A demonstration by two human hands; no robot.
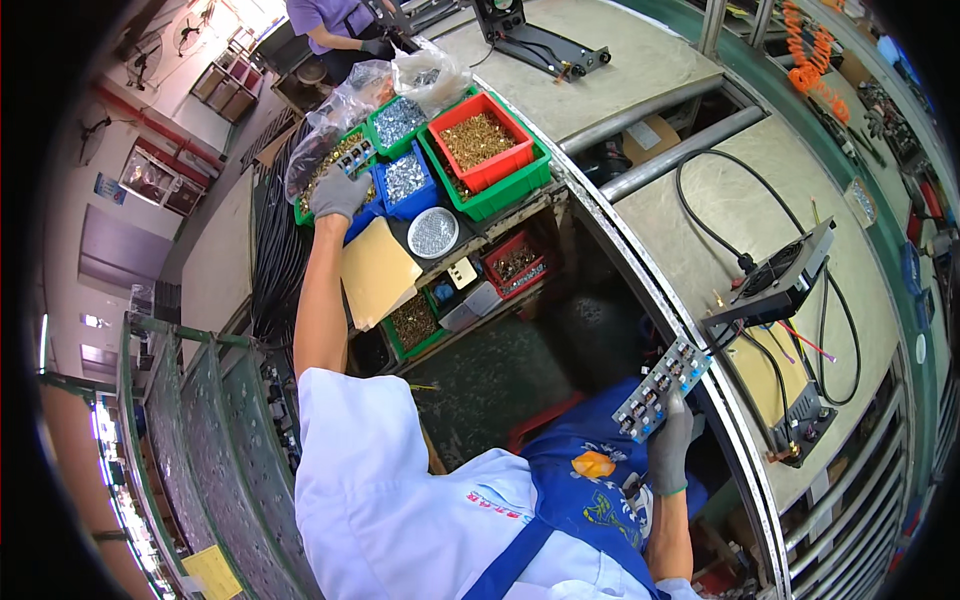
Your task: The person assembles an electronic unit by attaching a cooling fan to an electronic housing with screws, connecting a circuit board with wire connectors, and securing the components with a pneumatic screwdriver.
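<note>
My right hand, in a grey glove, grips a grey perforated strip set with rows of small black, white and blue parts. It holds this strip over my blue apron, beside the workbench edge. My left hand, gloved the same way, reaches out over the parts bins. Its fingers are closed at the lower edge of a second, shorter-looking strip of small parts, above a green bin of brass-coloured pieces. Close by are a blue bin of silvery parts and a stack of tan sheets.
A red bin of brass-coloured screws sits in a green bin. A round white dish holds silvery bits. On the line at right stands a black device with cables. A co-worker stands at the far end.
</note>
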